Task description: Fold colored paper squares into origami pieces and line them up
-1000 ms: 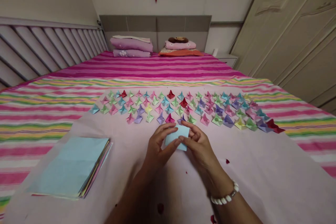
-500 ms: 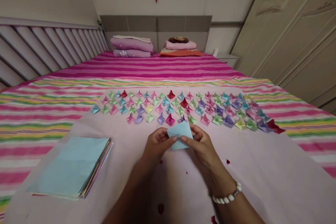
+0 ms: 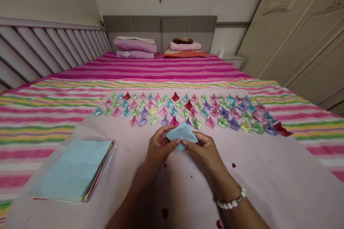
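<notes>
One folded light-blue paper (image 3: 182, 133), pinched in left hand (image 3: 158, 146) and right hand (image 3: 206, 147) together, over a pale sheet (image 3: 268, 171). Just beyond, rows of small multicoloured boat-like shapes (image 3: 210, 123). To the left, a blue-topped paper stack (image 3: 76, 168); around the sheet, a striped bedspread (image 3: 53, 116).

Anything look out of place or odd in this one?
Yes: small dark red scraps lie scattered across the foreground of the pale sheet, looking stray compared with the folded paper shapes set in rough rows.
</notes>
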The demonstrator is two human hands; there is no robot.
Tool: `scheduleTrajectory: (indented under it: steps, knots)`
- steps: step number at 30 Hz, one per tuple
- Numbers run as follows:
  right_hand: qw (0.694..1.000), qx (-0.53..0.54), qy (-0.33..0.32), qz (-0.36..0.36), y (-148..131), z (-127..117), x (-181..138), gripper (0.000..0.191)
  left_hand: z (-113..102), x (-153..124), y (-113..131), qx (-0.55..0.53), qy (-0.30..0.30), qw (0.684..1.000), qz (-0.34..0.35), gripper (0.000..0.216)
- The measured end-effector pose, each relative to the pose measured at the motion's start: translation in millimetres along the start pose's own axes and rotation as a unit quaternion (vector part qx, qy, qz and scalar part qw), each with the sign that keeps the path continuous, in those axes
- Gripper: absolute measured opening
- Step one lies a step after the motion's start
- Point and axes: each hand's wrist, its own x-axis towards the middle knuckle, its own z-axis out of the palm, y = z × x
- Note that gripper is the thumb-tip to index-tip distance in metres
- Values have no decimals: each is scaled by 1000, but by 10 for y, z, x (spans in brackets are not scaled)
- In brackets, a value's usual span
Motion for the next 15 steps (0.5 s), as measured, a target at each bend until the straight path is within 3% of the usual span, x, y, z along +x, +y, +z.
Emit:
scheduleTrajectory:
  steps: [4,7,15]
  knots:
    - [999,-39,13,-7,-7,-14,13,23,-34,10,-54,67,3,990,126,55]
    - [998,-59,21,-10,-16,-24,18,23,-76,10,-57,142,-16,965,219,47]
    - [998,-51,14,-28,17,-6,19,16,-106,4,-34,184,-51,951,242,30]
